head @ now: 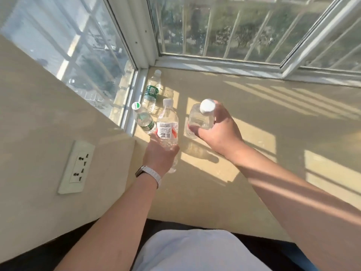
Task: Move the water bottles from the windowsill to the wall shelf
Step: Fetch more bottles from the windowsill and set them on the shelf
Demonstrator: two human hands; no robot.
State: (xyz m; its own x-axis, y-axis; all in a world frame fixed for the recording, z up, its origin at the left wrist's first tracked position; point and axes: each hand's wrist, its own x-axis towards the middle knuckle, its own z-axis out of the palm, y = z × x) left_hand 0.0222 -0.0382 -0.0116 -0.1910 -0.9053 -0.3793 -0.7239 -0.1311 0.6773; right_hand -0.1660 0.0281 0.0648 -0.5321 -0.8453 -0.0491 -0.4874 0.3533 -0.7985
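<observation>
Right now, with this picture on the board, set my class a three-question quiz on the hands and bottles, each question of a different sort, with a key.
1. True or false: the left hand grips the clear plastic bottle with the red-and-white barcode label.
2. What does the right hand hold? A: a clear plastic bottle with a white cap. B: a green mug. C: nothing.
3. How many bottles are left unheld on the beige windowsill?

Key
1. True.
2. A.
3. Three: the green-and-white-capped bottle, the green-labelled bottle and the small clear bottle in the corner.
</observation>
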